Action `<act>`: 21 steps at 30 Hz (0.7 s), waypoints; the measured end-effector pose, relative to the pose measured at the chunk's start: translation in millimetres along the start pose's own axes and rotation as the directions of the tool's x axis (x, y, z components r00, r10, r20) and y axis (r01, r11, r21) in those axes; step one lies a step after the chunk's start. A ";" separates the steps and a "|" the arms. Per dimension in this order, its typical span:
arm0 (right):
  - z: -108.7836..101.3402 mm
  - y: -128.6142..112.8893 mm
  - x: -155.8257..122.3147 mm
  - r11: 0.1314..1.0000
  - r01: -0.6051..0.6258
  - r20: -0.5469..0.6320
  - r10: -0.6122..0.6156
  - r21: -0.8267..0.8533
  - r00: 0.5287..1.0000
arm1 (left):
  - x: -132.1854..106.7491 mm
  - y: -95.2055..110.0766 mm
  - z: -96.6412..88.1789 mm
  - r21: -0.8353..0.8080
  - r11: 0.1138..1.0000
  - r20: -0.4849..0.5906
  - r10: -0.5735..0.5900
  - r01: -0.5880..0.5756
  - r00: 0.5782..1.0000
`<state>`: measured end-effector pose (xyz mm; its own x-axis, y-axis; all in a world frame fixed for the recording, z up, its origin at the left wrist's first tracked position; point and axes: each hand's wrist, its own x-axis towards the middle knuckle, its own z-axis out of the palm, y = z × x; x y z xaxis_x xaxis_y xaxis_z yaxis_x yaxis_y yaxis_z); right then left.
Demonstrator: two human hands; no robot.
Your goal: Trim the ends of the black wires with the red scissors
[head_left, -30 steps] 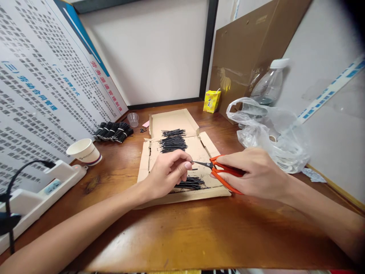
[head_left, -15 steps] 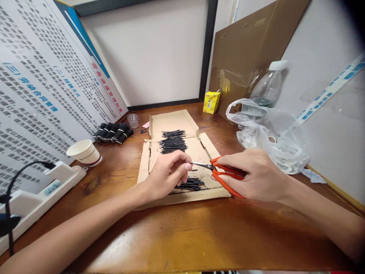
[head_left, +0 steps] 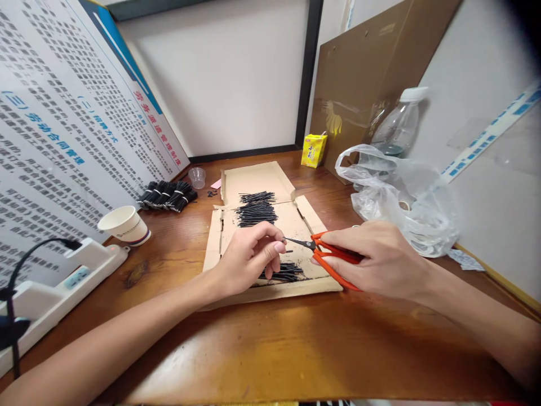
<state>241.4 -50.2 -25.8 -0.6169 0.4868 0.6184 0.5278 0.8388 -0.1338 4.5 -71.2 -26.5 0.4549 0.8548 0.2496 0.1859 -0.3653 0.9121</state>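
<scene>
Orange-handled scissors (head_left: 333, 254) are held in my right hand (head_left: 380, 259), fingers in the handle loops, blades pointing left. The blade tips reach the fingertips of my left hand (head_left: 251, 256), which is closed in a pinch. What it pinches is too small and too hidden to name. Beneath both hands lies an unfolded cardboard sheet (head_left: 316, 285). A pile of thin black sticks or cut wires (head_left: 287, 272) rests on its near part, partly covered by my left hand. Farther up the cardboard is a larger pile of similar black pieces (head_left: 257, 211).
Banded black bundles (head_left: 169, 195), a clear plastic cup (head_left: 197, 177) and a paper cup (head_left: 125, 225) stand left, behind a white power strip (head_left: 97, 268). A yellow drink carton (head_left: 313, 150) stands at the back. On the right are a plastic bag (head_left: 406, 197) and a bottle (head_left: 399, 124).
The scissors have shifted very slightly, and their blades look a little different in angle at my left fingertips. My left hand stays in almost the same place.
</scene>
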 end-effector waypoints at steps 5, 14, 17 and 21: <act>-3.1 -1.0 0.9 0.996 -0.041 -0.041 0.045 0.080 0.998 | 0.1 0.0 -0.5 -0.003 1.000 -0.001 -0.003 0.003 1.000; -1.1 -2.2 2.7 0.998 -0.003 -0.007 0.003 0.069 1.000 | -0.4 -0.2 0.4 -0.009 1.000 -0.001 -0.011 0.011 1.000; -1.0 -2.4 2.2 0.997 -0.003 -0.007 0.003 0.073 1.000 | -0.4 0.0 0.6 -0.004 1.000 -0.002 -0.007 0.007 1.000; -1.1 -1.9 0.0 0.999 0.000 -0.011 0.001 0.053 1.000 | -0.1 -0.1 0.2 -0.004 1.000 -0.002 -0.002 0.002 1.000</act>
<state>241.1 -52.1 -24.7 -0.6103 0.4846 0.6266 0.4963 0.8505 -0.1744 4.6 -71.3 -26.7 0.4532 0.8561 0.2485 0.1831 -0.3622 0.9140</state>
